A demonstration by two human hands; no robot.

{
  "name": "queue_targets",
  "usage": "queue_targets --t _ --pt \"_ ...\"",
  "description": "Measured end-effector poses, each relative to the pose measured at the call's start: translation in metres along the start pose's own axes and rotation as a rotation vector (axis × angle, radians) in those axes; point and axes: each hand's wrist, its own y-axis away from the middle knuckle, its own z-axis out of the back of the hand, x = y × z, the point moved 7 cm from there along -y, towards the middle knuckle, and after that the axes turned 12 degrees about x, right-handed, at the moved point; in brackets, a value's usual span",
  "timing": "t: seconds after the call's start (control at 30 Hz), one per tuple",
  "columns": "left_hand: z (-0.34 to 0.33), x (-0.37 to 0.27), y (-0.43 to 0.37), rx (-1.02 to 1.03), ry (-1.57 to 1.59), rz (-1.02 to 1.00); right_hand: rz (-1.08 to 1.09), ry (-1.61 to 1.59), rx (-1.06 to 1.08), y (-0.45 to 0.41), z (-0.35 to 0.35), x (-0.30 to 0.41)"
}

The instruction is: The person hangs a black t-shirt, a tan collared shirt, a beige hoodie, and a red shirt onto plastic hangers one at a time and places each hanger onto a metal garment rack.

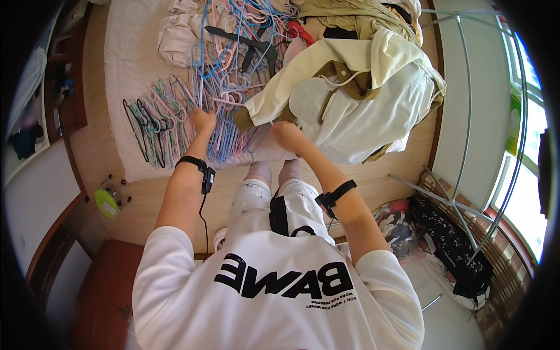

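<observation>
My left hand (204, 120) is closed around the lower part of a pale plastic hanger (201, 92), amid a dense pile of hangers (227, 78). Below it lie blue and pink hangers (222, 138) packed side by side. My right hand (288, 137) has curled fingers beside the cuff of a cream-and-olive jacket (363, 109); what sits inside those fingers is hidden. The jacket is spread over the right part of the pale bed cover (144, 43). A dark, broad-shouldered hanger (251, 43) rests on top of the pile.
Green, pink and black hangers (155, 122) lie in a row at the left. Olive clothing (358, 17) is heaped at the back. A metal drying rack (464, 109) stands on the right, with bagged clothes (398, 227) near its foot. A green-topped stool (106, 203) is at the left.
</observation>
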Motion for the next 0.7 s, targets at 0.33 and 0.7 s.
queue_targets --t 0.33,0.7 --pt "0.067 -0.089 -0.106 -0.209 0.01 -0.316 -0.036 -0.127 -0.001 -0.021 0.008 -0.01" --pt "0.009 -0.161 -0.106 -0.001 0.134 -0.555 -0.053 -0.237 -0.09 -0.032 -0.004 -0.022"
